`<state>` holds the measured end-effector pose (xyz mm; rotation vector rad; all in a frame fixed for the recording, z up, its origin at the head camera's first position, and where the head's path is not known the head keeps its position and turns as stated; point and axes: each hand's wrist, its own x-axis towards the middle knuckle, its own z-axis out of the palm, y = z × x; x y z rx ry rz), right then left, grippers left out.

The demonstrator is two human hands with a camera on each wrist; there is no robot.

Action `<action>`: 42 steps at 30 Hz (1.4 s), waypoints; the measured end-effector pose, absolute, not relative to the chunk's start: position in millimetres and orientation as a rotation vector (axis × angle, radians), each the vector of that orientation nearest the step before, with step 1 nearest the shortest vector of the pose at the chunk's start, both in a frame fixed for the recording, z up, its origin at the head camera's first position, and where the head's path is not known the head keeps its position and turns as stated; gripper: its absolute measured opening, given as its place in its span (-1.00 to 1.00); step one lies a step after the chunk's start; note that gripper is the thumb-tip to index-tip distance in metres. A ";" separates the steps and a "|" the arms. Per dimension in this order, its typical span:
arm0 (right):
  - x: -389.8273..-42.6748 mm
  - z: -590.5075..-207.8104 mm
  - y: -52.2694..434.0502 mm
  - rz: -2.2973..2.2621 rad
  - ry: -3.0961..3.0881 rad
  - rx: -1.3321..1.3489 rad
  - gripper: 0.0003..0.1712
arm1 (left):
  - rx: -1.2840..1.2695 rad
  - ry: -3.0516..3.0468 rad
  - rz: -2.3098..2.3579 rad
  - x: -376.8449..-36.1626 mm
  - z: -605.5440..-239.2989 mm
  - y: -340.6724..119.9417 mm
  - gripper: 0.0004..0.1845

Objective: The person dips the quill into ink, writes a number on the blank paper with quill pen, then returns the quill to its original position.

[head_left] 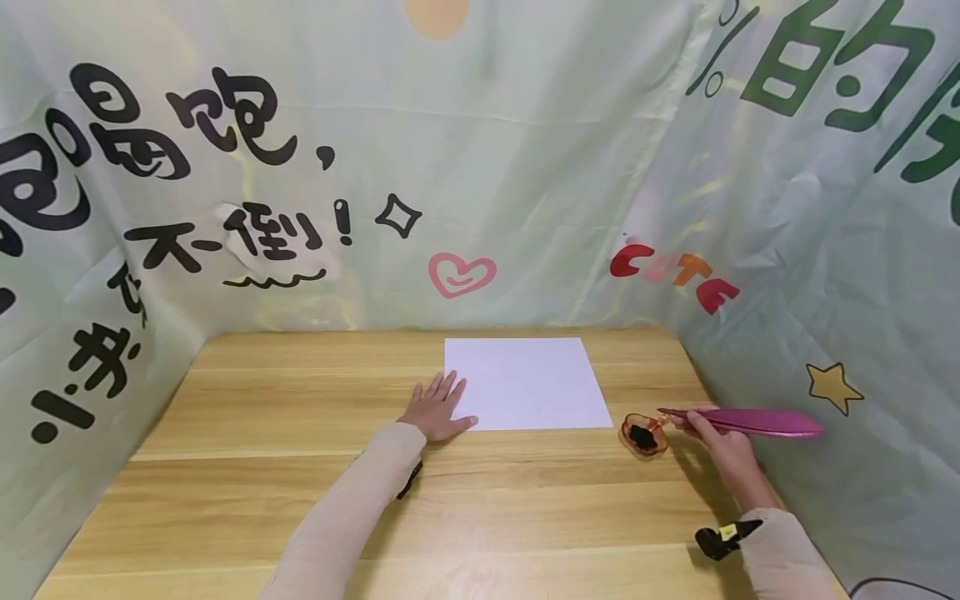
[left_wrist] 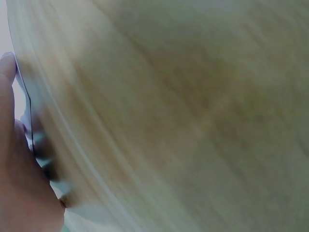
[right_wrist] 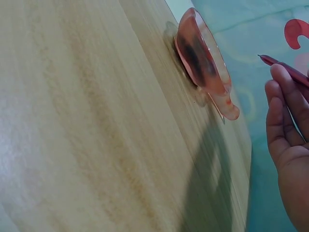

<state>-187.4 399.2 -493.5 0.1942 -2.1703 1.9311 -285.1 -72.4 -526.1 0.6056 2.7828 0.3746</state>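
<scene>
A white sheet of paper (head_left: 525,382) lies on the wooden table (head_left: 262,433) toward the back. My left hand (head_left: 437,408) rests flat with straight fingers at the sheet's near left corner. My right hand (head_left: 708,433) holds a pink feather quill pen (head_left: 757,422), its nib pointing left just above a small orange ink dish (head_left: 643,435) with dark ink in it. In the right wrist view the ink dish (right_wrist: 205,60) sits on the table and the pen's tip (right_wrist: 282,65) hovers beside it, above my fingers (right_wrist: 285,116). The left wrist view is blurred, showing only tabletop and the edge of my left hand (left_wrist: 19,183).
Printed fabric curtains (head_left: 525,167) close off the table at the back and both sides. Bare wood runs across the left and front of the table. Black wrist-mounted devices (head_left: 723,537) sit on both sleeves.
</scene>
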 end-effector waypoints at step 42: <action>-188.2 -488.5 388.9 1.264 -2.739 -0.002 -0.66 | 0.599 2.776 0.372 -280.6 -514.2 -70.6 -0.08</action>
